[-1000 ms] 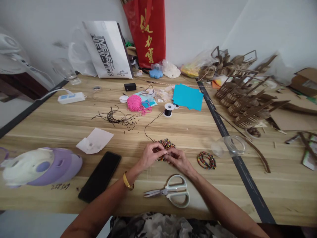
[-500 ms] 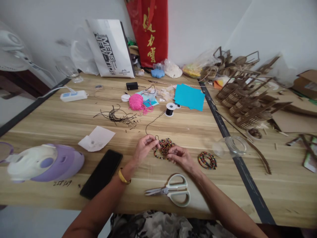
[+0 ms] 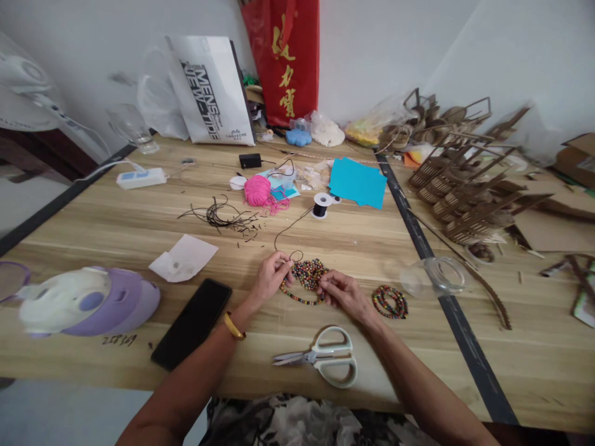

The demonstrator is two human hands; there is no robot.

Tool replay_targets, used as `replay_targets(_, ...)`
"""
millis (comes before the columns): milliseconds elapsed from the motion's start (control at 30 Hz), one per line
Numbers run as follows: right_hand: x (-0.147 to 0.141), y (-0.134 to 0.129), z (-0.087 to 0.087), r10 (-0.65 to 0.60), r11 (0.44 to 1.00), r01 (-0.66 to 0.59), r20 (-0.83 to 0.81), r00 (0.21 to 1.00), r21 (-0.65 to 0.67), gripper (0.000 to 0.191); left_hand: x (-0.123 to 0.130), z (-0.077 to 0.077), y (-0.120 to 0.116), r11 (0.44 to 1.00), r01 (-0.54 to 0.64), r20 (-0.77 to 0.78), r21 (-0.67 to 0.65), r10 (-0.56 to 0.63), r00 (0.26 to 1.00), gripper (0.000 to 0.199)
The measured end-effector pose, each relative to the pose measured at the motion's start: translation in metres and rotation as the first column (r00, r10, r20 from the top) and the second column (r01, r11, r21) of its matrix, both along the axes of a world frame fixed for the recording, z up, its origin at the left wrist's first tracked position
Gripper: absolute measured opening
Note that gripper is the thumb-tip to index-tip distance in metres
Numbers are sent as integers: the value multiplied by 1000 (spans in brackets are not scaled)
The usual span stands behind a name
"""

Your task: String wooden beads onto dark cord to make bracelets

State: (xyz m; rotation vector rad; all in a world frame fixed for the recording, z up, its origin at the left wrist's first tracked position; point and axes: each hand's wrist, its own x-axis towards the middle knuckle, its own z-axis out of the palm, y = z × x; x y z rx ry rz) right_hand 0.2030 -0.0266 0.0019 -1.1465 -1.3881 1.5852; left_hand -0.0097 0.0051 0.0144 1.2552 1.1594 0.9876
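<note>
My left hand (image 3: pixel 273 277) pinches a thin black cord at the left end of a beaded strand (image 3: pixel 302 300). The strand curves below a heap of small multicoloured beads (image 3: pixel 309 272). At the heap's right side, my right hand (image 3: pixel 343 293) has its fingers pinched together at the strand's other end. The cord runs back to a spool (image 3: pixel 321 205) of black thread. A coiled bead string (image 3: pixel 390 302) lies to the right of my right hand. Scissors (image 3: pixel 320 357) with pale handles lie in front of my hands.
A black phone (image 3: pixel 191 323) and a white paper (image 3: pixel 184 258) lie at the left, beside a purple-and-white device (image 3: pixel 90 302). Behind are cut cords (image 3: pixel 223 215), pink yarn (image 3: pixel 258 190) and blue sheets (image 3: pixel 357 182). Small woven baskets (image 3: pixel 460 192) and a clear round container (image 3: pixel 441 275) stand at the right.
My hands have moved slightly apart, and the beaded strand between them now shows longer and more spread out. The view has shifted a little.
</note>
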Motion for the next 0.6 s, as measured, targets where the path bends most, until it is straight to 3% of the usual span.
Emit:
replay_targets(300,-4,-4,-6,-62,988,38,157,986,153,29,5,-17,2,999,-27,-125,44,32,992,19)
replay_targets(600,-6,-3,-11,-117,979,85,171,978,184,26,12,-12,-1,974,150,-249,172,-104,963,12)
